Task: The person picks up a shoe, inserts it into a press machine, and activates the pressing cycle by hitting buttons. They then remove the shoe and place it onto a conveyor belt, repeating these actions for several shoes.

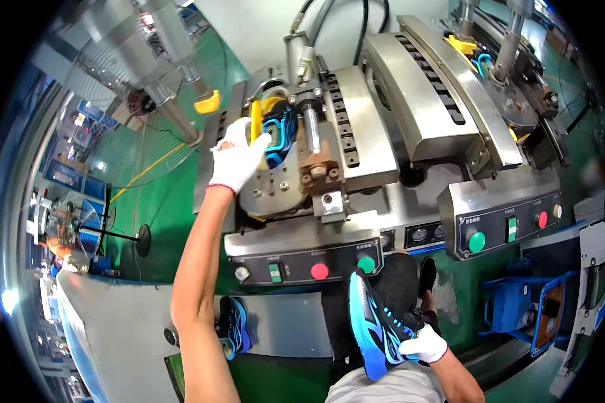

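My left hand, in a white knit glove, reaches to the left station of a metal press. Its thumb and fingers are apart beside an upright yellow pad. A dark shoe with bright blue parts sits in that station, partly covered by the clamp and my hand. Down near my lap, my right hand, also gloved, is closed on the side of a blue and black sneaker, held with its blue sole to the left. Another blue and black sneaker rests left of it, partly behind my left forearm.
A control panel with red and green buttons runs along the press front; a second panel stands right. Metal covers rise between the stations. A blue-framed stool is at the lower right, a wire-cage fan at the left.
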The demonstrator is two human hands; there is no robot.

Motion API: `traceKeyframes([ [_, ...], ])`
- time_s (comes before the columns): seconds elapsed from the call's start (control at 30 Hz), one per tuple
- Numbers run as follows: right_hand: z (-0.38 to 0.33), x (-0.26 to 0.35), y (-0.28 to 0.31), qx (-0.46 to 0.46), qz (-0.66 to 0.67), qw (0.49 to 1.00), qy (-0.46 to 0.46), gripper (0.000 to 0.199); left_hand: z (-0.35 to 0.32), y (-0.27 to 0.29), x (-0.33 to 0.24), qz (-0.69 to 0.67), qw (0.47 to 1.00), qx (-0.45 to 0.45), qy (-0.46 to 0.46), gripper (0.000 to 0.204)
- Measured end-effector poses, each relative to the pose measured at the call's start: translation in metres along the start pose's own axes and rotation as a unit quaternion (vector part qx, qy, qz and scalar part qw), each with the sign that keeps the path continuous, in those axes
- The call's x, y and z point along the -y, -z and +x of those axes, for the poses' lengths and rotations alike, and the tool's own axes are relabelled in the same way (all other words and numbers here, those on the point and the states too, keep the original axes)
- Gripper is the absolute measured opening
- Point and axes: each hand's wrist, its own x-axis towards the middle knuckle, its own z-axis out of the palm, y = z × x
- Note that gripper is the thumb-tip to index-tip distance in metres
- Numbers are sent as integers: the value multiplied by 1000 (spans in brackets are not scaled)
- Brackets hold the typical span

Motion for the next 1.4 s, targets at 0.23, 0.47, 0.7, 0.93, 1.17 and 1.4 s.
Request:
traceKeyframes([
  [0.23, -22, 3, 25, -53, 36, 993, 96, 97, 74, -93, -24, 126, 985, 57, 105, 73],
  [0.47, -10, 14, 22, -122, 55, 978, 162, 105, 100, -18, 5, -7, 997, 8, 73, 62],
  [0.7, 1, 16, 10, -154, 47, 972, 174, 81, -96, 111, -29, -165, 965, -178, 100, 47],
  [0.93, 52, 50, -62, -157, -52, 966, 199, 64, -385, 123, -7, -98, 965, -110, 218, 53],
  [1.17, 188, 145, -216, -27, -233, 937, 258, 27, -520, 46, 23, -96, 951, -30, 293, 53],
  [1.4, 377, 215, -257, -76, -400, 889, 209, 20, -526, -5, 35, -152, 963, 13, 223, 54],
])
